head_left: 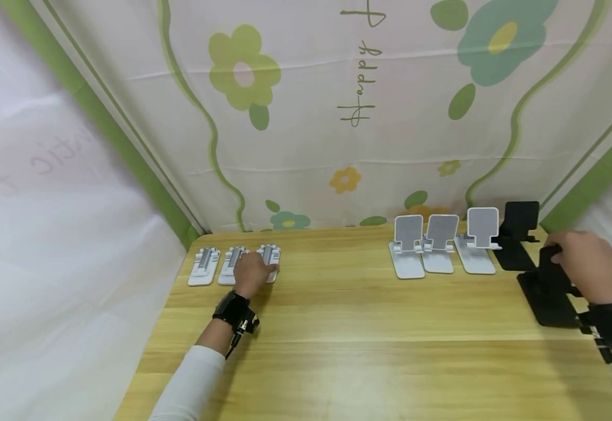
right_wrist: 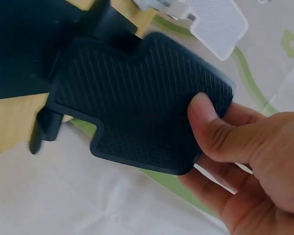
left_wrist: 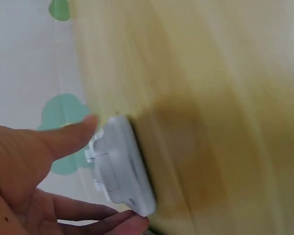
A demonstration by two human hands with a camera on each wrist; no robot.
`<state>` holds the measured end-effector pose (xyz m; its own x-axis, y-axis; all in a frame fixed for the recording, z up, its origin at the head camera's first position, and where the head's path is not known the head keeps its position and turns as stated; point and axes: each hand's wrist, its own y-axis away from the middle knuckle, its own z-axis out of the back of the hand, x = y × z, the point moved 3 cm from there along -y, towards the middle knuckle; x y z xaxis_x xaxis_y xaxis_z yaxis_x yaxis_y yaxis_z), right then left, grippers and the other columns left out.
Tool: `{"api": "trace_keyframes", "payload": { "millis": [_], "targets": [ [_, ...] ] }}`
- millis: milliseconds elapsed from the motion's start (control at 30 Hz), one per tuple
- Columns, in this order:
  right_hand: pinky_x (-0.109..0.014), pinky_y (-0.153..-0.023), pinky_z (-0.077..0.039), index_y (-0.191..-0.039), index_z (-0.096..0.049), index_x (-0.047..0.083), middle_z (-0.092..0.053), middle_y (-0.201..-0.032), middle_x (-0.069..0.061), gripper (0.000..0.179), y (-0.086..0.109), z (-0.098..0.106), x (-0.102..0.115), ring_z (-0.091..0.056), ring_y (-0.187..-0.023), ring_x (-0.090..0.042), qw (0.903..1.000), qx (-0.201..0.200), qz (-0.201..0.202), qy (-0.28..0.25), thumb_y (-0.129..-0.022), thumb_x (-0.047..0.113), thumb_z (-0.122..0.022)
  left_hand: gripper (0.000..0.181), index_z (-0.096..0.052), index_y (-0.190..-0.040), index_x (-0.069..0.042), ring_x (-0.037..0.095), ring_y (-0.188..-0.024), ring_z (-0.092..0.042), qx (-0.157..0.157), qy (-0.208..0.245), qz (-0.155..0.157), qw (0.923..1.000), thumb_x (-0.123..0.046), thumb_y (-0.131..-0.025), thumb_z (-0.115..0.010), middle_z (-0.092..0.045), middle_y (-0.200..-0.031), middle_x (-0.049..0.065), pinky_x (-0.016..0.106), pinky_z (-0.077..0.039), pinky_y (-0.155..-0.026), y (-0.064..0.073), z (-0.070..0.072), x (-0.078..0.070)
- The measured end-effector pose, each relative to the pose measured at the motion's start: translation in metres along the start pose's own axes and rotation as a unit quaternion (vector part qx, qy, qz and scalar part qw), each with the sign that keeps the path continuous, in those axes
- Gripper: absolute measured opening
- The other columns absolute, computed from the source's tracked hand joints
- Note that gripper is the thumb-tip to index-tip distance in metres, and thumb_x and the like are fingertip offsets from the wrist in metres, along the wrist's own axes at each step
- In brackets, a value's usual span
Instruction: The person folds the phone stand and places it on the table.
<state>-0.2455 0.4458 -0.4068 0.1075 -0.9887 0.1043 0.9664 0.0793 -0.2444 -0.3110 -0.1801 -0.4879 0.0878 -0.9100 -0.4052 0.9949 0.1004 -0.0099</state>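
My left hand [head_left: 252,273] reaches over the rightmost folded white phone stand [head_left: 270,255]. In the left wrist view its fingers touch one side of that white stand [left_wrist: 120,166], while the straight thumb [left_wrist: 71,139] lies at the other side. At the right, my right hand [head_left: 592,266] pinches the upper plate of an unfolded black phone stand [head_left: 548,298]. The right wrist view shows the thumb on the ribbed face of this black plate [right_wrist: 137,103], with fingers behind it.
Two more folded white stands [head_left: 203,266] lie to the left. Three unfolded white stands [head_left: 443,242] and another black stand [head_left: 519,234] stand in a row at the back right of the wooden table [head_left: 337,339]. A printed curtain [head_left: 306,146] hangs behind.
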Motion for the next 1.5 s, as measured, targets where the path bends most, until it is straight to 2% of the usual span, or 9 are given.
{"api": "trace_keyframes", "payload": {
  "millis": [200, 367, 467, 567, 633, 767, 1267, 1400, 1500],
  "targets": [
    [-0.044, -0.048, -0.047, -0.098, -0.073, -0.008, -0.071, -0.083, -0.024, 0.019, -0.001, 0.016, 0.027, -0.061, -0.061, -0.032, 0.9997, 0.003, 0.018, 0.016, -0.079, -0.007, -0.078, 0.058, -0.049, -0.051, -0.009, 0.019, -0.052, -0.046, -0.091, 0.023, -0.056, 0.9940, -0.030, -0.104, -0.059, -0.054, -0.065, 0.010, 0.026, -0.031, -0.042, 0.010, 0.015, -0.036],
    [-0.037, -0.046, -0.044, -0.095, -0.076, 0.000, -0.074, -0.083, -0.017, 0.019, -0.003, 0.028, 0.080, -0.064, -0.061, -0.029, 0.9920, -0.068, 0.104, -0.023, -0.077, -0.003, -0.083, 0.034, -0.072, -0.086, -0.001, 0.018, -0.056, -0.056, 0.003, 0.146, -0.127, 0.9810, -0.017, -0.107, -0.051, -0.067, -0.073, 0.014, 0.025, -0.046, -0.049, 0.035, 0.013, -0.097],
    [-0.037, -0.049, -0.047, -0.094, -0.077, 0.006, -0.075, -0.085, -0.012, 0.022, -0.004, 0.034, 0.121, -0.066, -0.064, -0.028, 0.9788, -0.115, 0.159, -0.059, -0.075, 0.000, -0.087, 0.029, -0.072, -0.109, 0.004, 0.025, -0.074, -0.068, 0.131, 0.256, -0.134, 0.9484, -0.016, -0.108, -0.051, -0.072, -0.090, 0.020, 0.032, -0.060, -0.065, 0.057, -0.001, -0.131],
    [-0.035, -0.054, -0.050, -0.094, -0.077, 0.009, -0.075, -0.085, -0.007, 0.023, -0.003, 0.040, 0.161, -0.067, -0.067, -0.023, 0.9646, -0.148, 0.196, -0.096, -0.075, 0.002, -0.087, 0.033, -0.067, -0.122, 0.008, 0.036, -0.099, -0.072, 0.236, 0.346, -0.119, 0.9001, -0.019, -0.107, -0.055, -0.072, -0.109, 0.025, 0.042, -0.063, -0.087, 0.075, -0.017, -0.158],
    [-0.035, -0.056, -0.052, -0.094, -0.077, 0.010, -0.075, -0.086, -0.006, 0.023, -0.002, 0.043, 0.184, -0.068, -0.068, -0.022, 0.9560, -0.163, 0.213, -0.120, -0.075, 0.002, -0.087, 0.040, -0.061, -0.132, 0.010, 0.039, -0.107, -0.071, 0.278, 0.390, -0.109, 0.8713, -0.021, -0.106, -0.058, -0.070, -0.118, 0.028, 0.045, -0.061, -0.094, 0.083, -0.026, -0.172],
    [-0.036, -0.060, -0.053, -0.096, -0.078, 0.009, -0.075, -0.088, -0.006, 0.022, 0.000, 0.048, 0.219, -0.070, -0.073, -0.021, 0.9468, -0.177, 0.224, -0.149, -0.077, 0.003, -0.086, 0.037, -0.062, -0.128, 0.011, 0.037, -0.104, -0.073, 0.305, 0.435, -0.096, 0.8421, -0.016, -0.103, -0.063, -0.072, -0.115, 0.025, 0.042, -0.063, -0.090, 0.090, -0.035, -0.187],
    [-0.038, -0.065, -0.054, -0.109, -0.076, 0.008, -0.074, -0.098, -0.008, 0.028, -0.004, 0.051, 0.246, -0.070, -0.083, -0.024, 0.9457, -0.178, 0.214, -0.168, -0.082, 0.007, -0.083, 0.017, -0.071, -0.087, 0.005, 0.023, -0.084, -0.075, 0.299, 0.447, -0.053, 0.8416, -0.008, -0.097, -0.069, -0.071, -0.090, 0.013, 0.035, -0.065, -0.075, 0.084, -0.024, -0.186],
    [-0.045, -0.078, -0.059, -0.131, -0.067, 0.008, -0.073, -0.118, -0.013, 0.048, -0.010, 0.053, 0.245, -0.072, -0.098, -0.031, 0.9522, -0.093, 0.154, -0.247, -0.087, 0.019, -0.081, 0.016, -0.075, -0.100, 0.007, 0.024, -0.088, -0.077, 0.321, 0.472, -0.044, 0.8197, -0.006, -0.098, -0.067, -0.076, -0.098, 0.014, 0.033, -0.064, -0.078, 0.085, -0.019, -0.185],
    [-0.054, -0.095, -0.057, -0.145, -0.055, 0.009, -0.064, -0.137, -0.018, 0.065, -0.016, 0.050, 0.244, -0.067, -0.118, -0.039, 0.9382, 0.012, 0.105, -0.330, -0.089, 0.029, -0.080, 0.020, -0.074, -0.112, 0.008, 0.027, -0.092, -0.078, 0.338, 0.499, -0.038, 0.7971, -0.005, -0.099, -0.065, -0.077, -0.106, 0.019, 0.033, -0.064, -0.081, 0.086, -0.015, -0.186]
  ]
}}
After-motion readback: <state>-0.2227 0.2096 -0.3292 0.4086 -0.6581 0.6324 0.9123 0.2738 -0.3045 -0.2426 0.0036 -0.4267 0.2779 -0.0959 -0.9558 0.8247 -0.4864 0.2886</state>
